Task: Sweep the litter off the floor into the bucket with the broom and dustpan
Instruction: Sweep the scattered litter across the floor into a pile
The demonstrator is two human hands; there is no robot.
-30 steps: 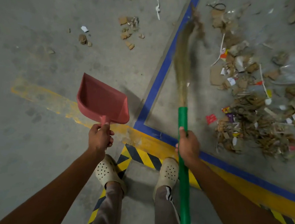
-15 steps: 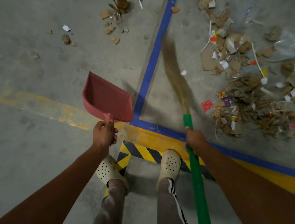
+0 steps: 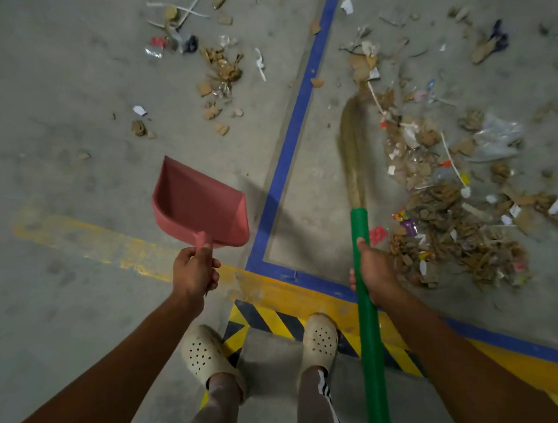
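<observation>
I see litter (image 3: pixel 453 206) heaped right of the blue line (image 3: pixel 294 138); my left hand (image 3: pixel 194 274) grips the dustpan (image 3: pixel 200 204), my right hand (image 3: pixel 371 273) clasps the broom (image 3: pixel 366 276).

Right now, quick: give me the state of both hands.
Left hand: closed around the handle of the red dustpan, held off the floor.
Right hand: closed around the green handle of the broom.

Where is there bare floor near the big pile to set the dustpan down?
Bare concrete lies inside the blue line, between it and the broom. Another free patch lies left of the dustpan, beyond the yellow line. Crowded: the litter pile right of the broom, and the smaller scatter beyond the dustpan.
</observation>
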